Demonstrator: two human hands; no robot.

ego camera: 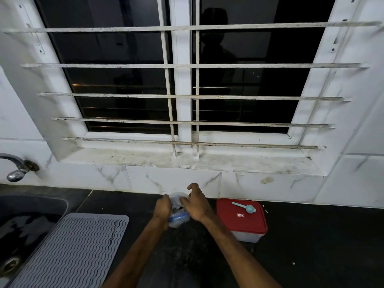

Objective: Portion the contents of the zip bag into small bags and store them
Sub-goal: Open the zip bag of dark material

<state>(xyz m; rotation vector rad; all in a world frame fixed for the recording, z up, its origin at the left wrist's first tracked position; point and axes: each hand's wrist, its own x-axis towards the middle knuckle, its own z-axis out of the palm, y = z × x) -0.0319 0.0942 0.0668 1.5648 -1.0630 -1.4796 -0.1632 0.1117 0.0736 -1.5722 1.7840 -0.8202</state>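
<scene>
You held the zip bag (pixel 177 220) just above the dark worktop (pixel 311 246), close to the tiled wall. Your left grip (pixel 163 207) was curled round its left side. Your right grip (pixel 196 204) appeared to pinch its crumpled top, forefinger lifted. The blue zip strip showed between them, but whether it was sealed could not be told. At three o'clock of the bag stood the red-lidded container (pixel 239 224), lid on, with the teal scoop (pixel 245 207) lying on it untouched. A grey drying mat (pixel 76 246) lay at eight o'clock. No filled small bags were in view, so I judged portioning barely begun, with filling, sealing and storing all left.
</scene>
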